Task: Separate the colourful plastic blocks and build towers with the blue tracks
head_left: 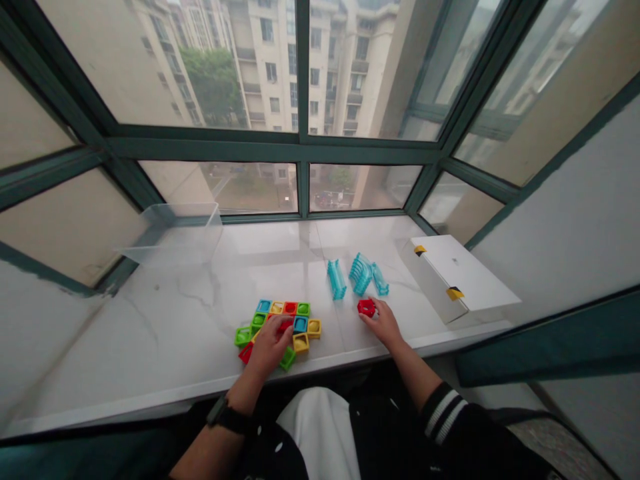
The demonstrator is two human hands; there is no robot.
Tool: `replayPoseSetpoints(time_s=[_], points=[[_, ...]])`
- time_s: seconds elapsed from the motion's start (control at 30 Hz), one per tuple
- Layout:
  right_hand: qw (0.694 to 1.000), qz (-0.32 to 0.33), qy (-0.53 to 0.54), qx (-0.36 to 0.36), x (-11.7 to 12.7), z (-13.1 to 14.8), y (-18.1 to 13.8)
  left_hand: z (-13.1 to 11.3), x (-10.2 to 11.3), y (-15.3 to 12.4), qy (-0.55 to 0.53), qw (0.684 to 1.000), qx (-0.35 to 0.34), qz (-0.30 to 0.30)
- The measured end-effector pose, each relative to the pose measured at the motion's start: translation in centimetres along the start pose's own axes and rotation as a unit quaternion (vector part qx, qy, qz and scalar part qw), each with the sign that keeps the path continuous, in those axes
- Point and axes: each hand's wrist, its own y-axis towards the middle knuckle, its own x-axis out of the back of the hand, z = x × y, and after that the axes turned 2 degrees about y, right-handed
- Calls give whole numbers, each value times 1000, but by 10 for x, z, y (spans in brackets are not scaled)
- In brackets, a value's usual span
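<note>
A cluster of joined square plastic pieces (287, 317) in green, blue, yellow, orange and red lies on the white marble sill (175, 320). My left hand (270, 347) rests on the near side of the cluster, fingers over a red piece. My right hand (384, 323) sits to the right, fingertips holding a single red piece (366, 307) on the sill. Several light blue ribbed pieces (356, 275) lie just beyond that hand.
A transparent plastic box (173, 233) stands at the back left of the sill. A white cardboard box (457, 275) with yellow-black tape lies at the right end. Window frames and glass close off the far side.
</note>
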Motion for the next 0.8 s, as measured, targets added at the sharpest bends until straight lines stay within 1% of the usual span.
replayPoseSetpoints(time_s=[0.1,0.2,0.37,0.5,0.57,0.63,0.73,0.8], points=[[999,10,-49,-12,-3,-17,8,11,7,-7,19,1000,10,-14],[997,18,-77,-13,-9,-27,11,15,8,-13,32,999,13,-20],[995,5,-99,-11,-17,-34,12,18,6,-20,64,998,12,-16],[995,7,-101,-6,-18,-35,13,24,4,-22,68,998,15,-11],[996,4,-89,-3,-16,-33,13,25,4,-22,69,997,18,-9],[998,-15,-63,-3,-11,-29,11,26,4,-23,71,997,19,-10],[997,-83,0,-1,-3,-12,1,25,7,-25,75,997,19,-11],[992,-114,42,23,0,7,-8,24,7,-27,79,997,20,-7]])
